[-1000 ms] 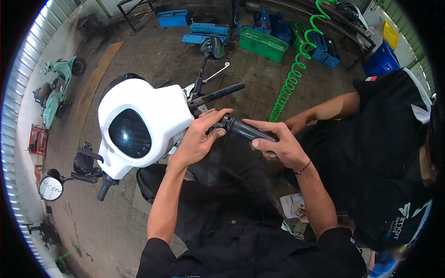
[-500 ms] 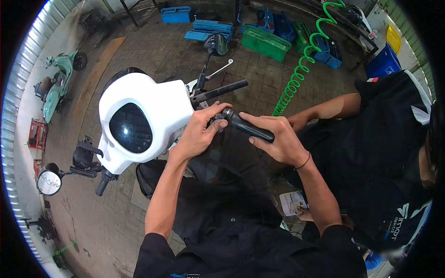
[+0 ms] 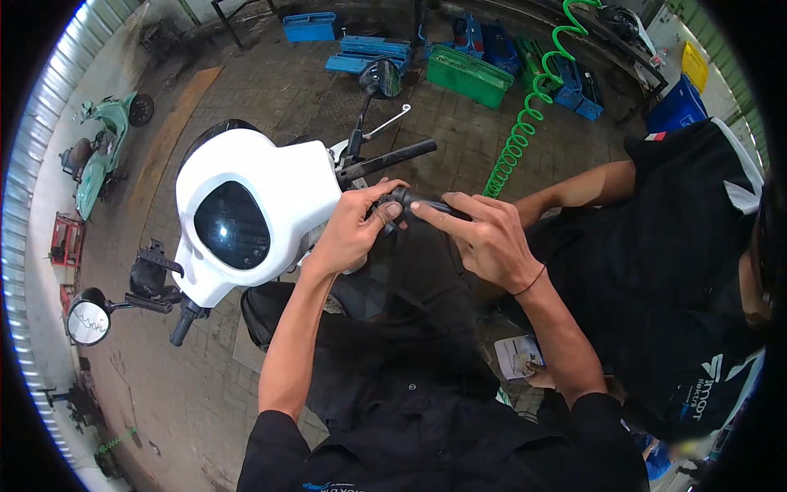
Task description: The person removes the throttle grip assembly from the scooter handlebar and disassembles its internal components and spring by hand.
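Observation:
My left hand (image 3: 354, 225) pinches the near end of a dark cylindrical part (image 3: 438, 210) between thumb and fingers, just right of the white scooter front (image 3: 287, 176). My right hand (image 3: 489, 239) is on the same part from the right, its index finger extended to the end by my left thumb and the other fingers around the far length. The part lies crosswise between both hands, mostly hidden by the right one. Behind my left hand, the scooter's black handlebar grip (image 3: 398, 157) points right, with a silver lever (image 3: 385, 123) beyond it.
A co-worker in a black shirt (image 3: 656, 271) sits close on the right, one arm near my right hand, a hand holding a paper (image 3: 518, 357). A green coiled hose (image 3: 520, 131) hangs behind. Toolboxes (image 3: 467, 75) line the back; a mirror (image 3: 88, 321) juts out left.
My right hand has shifted slightly left and its index finger now reaches along the part toward my left thumb. The part's far end is now covered.

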Available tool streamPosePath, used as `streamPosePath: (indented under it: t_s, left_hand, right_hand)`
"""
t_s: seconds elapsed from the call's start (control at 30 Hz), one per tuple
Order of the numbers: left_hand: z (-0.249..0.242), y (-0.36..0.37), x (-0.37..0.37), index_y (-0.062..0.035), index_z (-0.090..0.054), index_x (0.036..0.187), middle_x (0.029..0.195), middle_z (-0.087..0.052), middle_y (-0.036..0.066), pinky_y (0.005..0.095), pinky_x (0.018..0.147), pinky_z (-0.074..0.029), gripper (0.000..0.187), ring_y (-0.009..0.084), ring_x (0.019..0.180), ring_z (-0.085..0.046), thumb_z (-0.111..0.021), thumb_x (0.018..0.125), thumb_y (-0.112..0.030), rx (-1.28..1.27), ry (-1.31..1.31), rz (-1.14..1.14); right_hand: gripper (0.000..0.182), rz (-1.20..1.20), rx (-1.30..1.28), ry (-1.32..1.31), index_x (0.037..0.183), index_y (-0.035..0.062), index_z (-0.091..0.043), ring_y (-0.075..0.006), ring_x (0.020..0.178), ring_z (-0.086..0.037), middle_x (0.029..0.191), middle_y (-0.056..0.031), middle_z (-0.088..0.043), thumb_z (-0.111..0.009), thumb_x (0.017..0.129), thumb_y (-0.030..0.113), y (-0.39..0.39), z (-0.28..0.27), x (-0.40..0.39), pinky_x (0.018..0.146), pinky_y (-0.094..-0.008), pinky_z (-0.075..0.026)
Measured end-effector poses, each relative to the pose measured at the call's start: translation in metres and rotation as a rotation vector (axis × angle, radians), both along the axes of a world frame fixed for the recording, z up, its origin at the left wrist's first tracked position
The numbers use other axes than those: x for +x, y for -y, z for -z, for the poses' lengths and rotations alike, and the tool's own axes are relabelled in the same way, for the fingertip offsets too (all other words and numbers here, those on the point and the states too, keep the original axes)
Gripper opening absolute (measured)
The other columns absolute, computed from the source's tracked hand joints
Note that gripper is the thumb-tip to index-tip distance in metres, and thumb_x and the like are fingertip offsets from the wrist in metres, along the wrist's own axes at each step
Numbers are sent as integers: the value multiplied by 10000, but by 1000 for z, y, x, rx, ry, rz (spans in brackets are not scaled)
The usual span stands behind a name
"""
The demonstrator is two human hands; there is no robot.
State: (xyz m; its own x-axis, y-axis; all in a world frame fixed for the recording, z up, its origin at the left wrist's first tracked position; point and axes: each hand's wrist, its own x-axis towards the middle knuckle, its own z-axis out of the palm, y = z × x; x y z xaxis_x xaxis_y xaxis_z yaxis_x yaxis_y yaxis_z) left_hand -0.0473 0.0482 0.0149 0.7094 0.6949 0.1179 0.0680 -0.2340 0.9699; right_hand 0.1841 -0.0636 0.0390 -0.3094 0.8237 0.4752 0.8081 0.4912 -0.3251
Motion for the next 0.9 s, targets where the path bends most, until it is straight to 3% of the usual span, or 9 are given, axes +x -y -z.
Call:
streamPosePath:
  t_s: [0.17,0.4,0.53,0.63,0.67,0.73,0.77,0.83,0.9]
  left_hand:
    - [-2,3,3,46,-683,1304,976,-726,48,310,809,-544,534,134,871,-678,-682,1056,-427,-14,-10,-37]
    - [-4,5,3,45,-675,1320,1027,-714,51,301,836,-513,503,124,926,-627,-708,1046,-375,110,-49,-82]
    - [-4,10,3,35,-662,1340,1051,-696,49,291,867,-489,499,131,947,-595,-735,1026,-346,139,-24,-107]
    - [-5,13,1,35,-630,1379,1232,-739,174,372,998,-504,474,266,1110,-689,-753,995,-214,113,-19,-115]
    - [-5,13,0,34,-626,1381,1234,-738,178,374,999,-504,489,274,1107,-690,-759,988,-224,147,-32,-112]
    - [-5,12,1,33,-622,1384,1237,-737,183,377,1000,-504,504,283,1104,-692,-766,982,-235,184,-44,-107]
    - [-4,12,1,34,-623,1382,1241,-736,189,381,1001,-505,508,296,1110,-695,-767,980,-242,178,-40,-103]
    - [0,13,2,34,-625,1380,1244,-735,194,385,1002,-505,513,309,1115,-698,-768,977,-249,172,-37,-97]
    - [4,13,2,24,-655,1355,1053,-695,79,317,902,-494,577,164,951,-600,-765,986,-406,242,16,-141]
  right_hand:
    - [687,131,197,62,1379,301,-737,-219,779,-654,1097,-27,-715,-698,752,24,0,18,-4,666,-362,-509]
    - [641,104,187,55,1396,297,-728,-215,852,-689,1176,-44,-727,-747,791,84,0,15,3,683,-344,-509]
    - [685,109,25,-359,1447,152,-666,-232,964,-720,1271,-98,-711,-884,802,221,9,2,1,817,-344,-572]
    - [523,248,-347,-1152,1374,-9,-662,-113,885,-695,1167,-94,-719,-784,998,333,16,19,6,727,-288,-576]
    - [523,248,-344,-1152,1374,-9,-662,-113,885,-695,1167,-94,-719,-784,998,333,19,17,10,727,-288,-576]
    - [440,246,-736,-1298,1313,-43,-679,-81,795,-662,1004,-74,-734,-734,1042,300,24,12,18,718,-239,-548]
    - [366,218,-648,-1300,1249,-62,-696,-67,753,-639,881,-29,-714,-743,1037,232,24,16,16,707,-228,-528]
    - [347,188,-586,-1250,1236,-56,-705,-70,776,-645,902,-25,-710,-758,1025,216,25,25,17,715,-232,-526]
    - [329,155,-524,-1196,1223,-49,-714,-73,800,-651,923,-22,-706,-773,1013,199,26,26,15,723,-236,-525]
